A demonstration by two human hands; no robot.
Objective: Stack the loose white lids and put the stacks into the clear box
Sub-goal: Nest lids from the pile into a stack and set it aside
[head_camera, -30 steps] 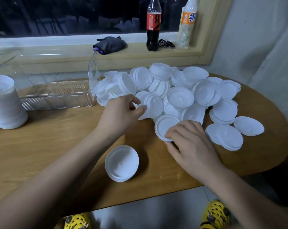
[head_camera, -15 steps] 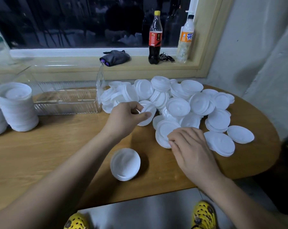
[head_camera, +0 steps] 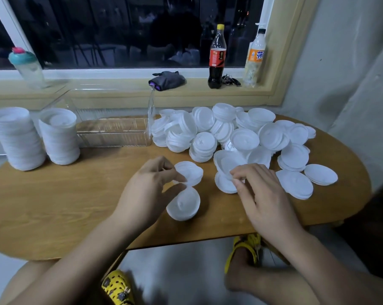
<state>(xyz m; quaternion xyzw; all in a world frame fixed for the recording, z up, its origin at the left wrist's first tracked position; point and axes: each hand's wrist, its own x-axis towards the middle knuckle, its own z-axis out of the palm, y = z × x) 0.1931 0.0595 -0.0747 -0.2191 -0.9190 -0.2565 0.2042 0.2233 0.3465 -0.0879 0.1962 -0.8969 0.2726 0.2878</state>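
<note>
Mid-table, left hand (head_camera: 146,190) and right hand (head_camera: 263,199) pinch two lids (head_camera: 191,171).

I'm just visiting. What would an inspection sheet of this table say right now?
Surface: wooden table, rounded.
Job's things: loose lids piled right; short stack by the left hand; clear box at the back; tall stacks left of it.
Clutter: cola bottle, orange bottle, keys, dark cloth, shaker on the sill.
Hands: left hand pinches a lid over the short stack; right hand pinches a front lid.
Cables: nothing seen.
Surroundings: dark window, pale wall, yellow shoes below.
</note>
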